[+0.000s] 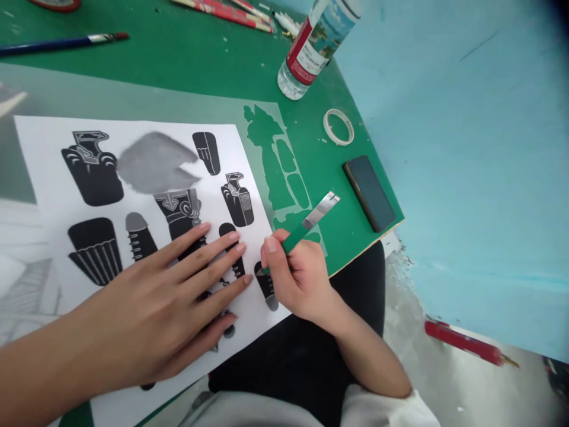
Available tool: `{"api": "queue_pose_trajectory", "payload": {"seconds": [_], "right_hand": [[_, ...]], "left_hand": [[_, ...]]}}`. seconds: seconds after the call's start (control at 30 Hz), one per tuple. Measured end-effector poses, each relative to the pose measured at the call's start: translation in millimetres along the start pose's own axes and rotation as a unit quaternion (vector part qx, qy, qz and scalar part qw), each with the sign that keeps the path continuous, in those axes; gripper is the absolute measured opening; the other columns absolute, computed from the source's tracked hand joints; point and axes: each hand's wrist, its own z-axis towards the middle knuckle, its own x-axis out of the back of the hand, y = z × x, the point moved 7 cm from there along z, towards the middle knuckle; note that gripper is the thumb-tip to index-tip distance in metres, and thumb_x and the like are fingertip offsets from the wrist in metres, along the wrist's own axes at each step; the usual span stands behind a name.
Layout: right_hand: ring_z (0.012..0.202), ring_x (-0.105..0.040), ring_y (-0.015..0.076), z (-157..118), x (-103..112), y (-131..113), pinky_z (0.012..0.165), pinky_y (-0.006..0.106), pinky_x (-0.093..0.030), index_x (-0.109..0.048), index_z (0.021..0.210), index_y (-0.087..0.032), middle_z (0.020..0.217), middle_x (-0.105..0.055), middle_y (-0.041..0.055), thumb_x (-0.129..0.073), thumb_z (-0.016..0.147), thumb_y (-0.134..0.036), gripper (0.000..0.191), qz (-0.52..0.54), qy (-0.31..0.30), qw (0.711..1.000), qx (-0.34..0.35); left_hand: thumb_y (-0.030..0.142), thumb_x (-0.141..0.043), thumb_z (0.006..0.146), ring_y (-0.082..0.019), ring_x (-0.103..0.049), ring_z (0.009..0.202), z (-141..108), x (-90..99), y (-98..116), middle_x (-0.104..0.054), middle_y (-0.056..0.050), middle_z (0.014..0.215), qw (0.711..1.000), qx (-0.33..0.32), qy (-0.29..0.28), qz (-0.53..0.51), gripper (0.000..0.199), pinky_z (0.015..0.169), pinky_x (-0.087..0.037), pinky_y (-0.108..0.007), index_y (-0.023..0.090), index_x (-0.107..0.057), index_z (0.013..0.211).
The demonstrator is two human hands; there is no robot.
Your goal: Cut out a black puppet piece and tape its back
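A white sheet (44, 142) printed with black and grey figure parts lies on the table. My left hand (178, 302) rests flat on it with the fingers spread, covering some of the prints. My right hand (297, 267) is closed around a green craft knife (311, 219) near the sheet's right edge. The knife's silver end points up and away, and its lower end meets the paper by a small black printed shape (267, 287). A clear plastic sheet (262, 112) with cut-out openings lies beneath the paper, its edge showing beyond it.
On the green table (178, 53) stands a water bottle (311, 53). A tape roll (338, 127) and a phone (368, 193) lie at the right edge. A paintbrush (66, 42) and red-and-cream sticks (226, 12) are at the back. The blue wall (444, 148) rises on the right.
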Motion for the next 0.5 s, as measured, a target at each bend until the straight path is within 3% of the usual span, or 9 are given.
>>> {"api": "queue_pose_trajectory", "payload": {"seconds": [0.5], "right_hand": [[0.058, -0.057, 0.0096, 0.0, 0.8, -1.6, 0.057, 0.025, -0.043, -0.056, 0.075, -0.019, 0.068, -0.059, -0.001, -0.047, 0.112, -0.03, 0.04, 0.031, 0.002, 0.999, 0.018]], "left_hand": [[0.041, -0.056, 0.104, -0.028, -0.059, 0.142, 1.5, 1.4, 1.0, -0.068, -0.008, 0.145, 1.0, -0.01, 0.016, 0.005, 0.037, 0.134, -0.027, -0.048, 0.022, -0.073, 0.131]]}}
